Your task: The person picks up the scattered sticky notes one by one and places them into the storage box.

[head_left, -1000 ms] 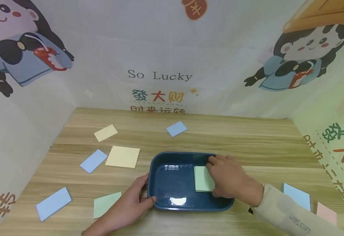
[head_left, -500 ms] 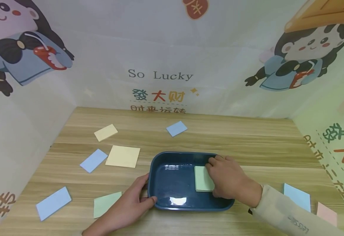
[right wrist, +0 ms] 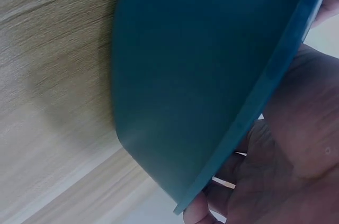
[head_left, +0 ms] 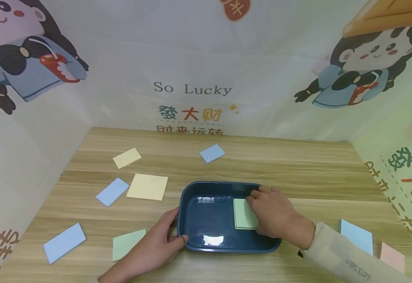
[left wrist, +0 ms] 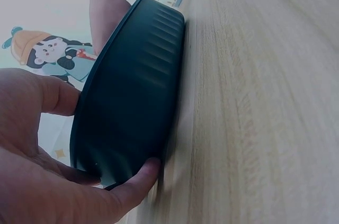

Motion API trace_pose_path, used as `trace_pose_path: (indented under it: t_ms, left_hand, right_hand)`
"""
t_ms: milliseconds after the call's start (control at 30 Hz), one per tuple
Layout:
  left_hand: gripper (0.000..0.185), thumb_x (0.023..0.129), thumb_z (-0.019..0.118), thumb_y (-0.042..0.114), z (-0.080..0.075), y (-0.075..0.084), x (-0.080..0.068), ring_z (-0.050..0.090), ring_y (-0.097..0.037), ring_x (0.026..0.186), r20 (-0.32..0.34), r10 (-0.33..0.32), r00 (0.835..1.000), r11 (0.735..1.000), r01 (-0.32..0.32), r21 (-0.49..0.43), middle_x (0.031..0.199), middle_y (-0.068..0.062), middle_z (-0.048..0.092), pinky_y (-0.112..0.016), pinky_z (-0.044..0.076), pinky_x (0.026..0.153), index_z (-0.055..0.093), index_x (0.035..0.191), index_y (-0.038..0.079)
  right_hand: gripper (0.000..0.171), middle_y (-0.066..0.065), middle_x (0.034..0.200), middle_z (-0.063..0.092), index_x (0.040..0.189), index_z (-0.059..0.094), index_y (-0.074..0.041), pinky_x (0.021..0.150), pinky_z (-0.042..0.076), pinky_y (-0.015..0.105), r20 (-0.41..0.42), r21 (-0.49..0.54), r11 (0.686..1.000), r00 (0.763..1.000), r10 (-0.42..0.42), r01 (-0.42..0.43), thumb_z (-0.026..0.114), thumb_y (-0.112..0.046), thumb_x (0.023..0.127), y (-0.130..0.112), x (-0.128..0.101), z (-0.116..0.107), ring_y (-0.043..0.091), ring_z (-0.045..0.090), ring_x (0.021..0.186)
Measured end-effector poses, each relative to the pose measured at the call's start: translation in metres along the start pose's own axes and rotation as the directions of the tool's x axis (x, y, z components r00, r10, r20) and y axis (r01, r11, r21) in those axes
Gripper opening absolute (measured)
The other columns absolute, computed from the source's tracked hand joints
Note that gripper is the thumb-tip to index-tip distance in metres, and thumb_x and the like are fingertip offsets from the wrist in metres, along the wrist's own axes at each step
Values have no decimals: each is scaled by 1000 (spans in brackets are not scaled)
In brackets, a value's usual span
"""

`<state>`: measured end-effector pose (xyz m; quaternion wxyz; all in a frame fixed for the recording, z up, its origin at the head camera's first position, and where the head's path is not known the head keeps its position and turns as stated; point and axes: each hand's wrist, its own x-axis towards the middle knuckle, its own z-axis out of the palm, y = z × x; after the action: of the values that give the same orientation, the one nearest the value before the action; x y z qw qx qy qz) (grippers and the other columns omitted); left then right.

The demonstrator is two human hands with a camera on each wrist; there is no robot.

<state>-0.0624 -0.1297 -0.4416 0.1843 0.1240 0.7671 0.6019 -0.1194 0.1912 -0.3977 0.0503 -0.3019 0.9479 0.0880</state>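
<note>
A dark blue rectangular tray (head_left: pixel 209 220) lies on the wooden table. My left hand (head_left: pixel 158 243) grips its left end, thumb at the near corner and fingers along the outer wall; the left wrist view shows this hand (left wrist: pixel 69 155) against the tray's side (left wrist: pixel 130 81). Inside, at the right, lies a light green sticky note pad (head_left: pixel 242 214). Over its right part is my right hand (head_left: pixel 276 214), fingers bent at the far edge and thumb at the near edge, holding it. In the right wrist view that hand (right wrist: pixel 286 155) reaches over the tray's rim, and the pad is hidden.
Yellow notes (head_left: pixel 147 187) and blue notes (head_left: pixel 112 192) lie left of and behind the tray. A green note (head_left: pixel 126 243) is partly under my left arm. A light blue pad (head_left: pixel 356 236) and a pink one (head_left: pixel 391 255) lie beside my right sleeve. Printed cloth walls (head_left: pixel 191 59) surround the table.
Both hands, the tray and the green pad stay in place. The head view has shifted very slightly.
</note>
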Motion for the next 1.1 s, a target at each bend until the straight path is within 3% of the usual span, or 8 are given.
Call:
trace_pose_path:
  t_ms: [600,767,1100]
  left_hand:
    - [75,104,70,5,0,0,-2,59,-40,139,-12,23,1000,1000,-23,8,163,-30,39,-31,59,101,30,167,-9]
    - [76,105,69,6,0,-1,-3,56,-41,142,-17,17,1000,1000,-17,9,164,-30,39,-31,58,103,30,168,-9]
    - [75,105,69,5,0,-1,-1,54,-41,144,-9,16,1000,1000,-16,7,165,-30,38,-32,58,103,30,168,-9]
  right_hand:
    - [63,10,104,73,119,77,2,74,49,40,-47,57,998,999,-1,4,100,-23,66,2,-3,3,29,63,92]
    - [67,12,108,72,121,75,5,82,56,45,-65,133,991,998,-7,16,101,-22,66,5,-5,0,30,64,95]
    - [50,16,127,74,123,77,2,90,64,50,-156,294,955,984,90,-41,95,-23,84,11,-26,-15,36,69,116]
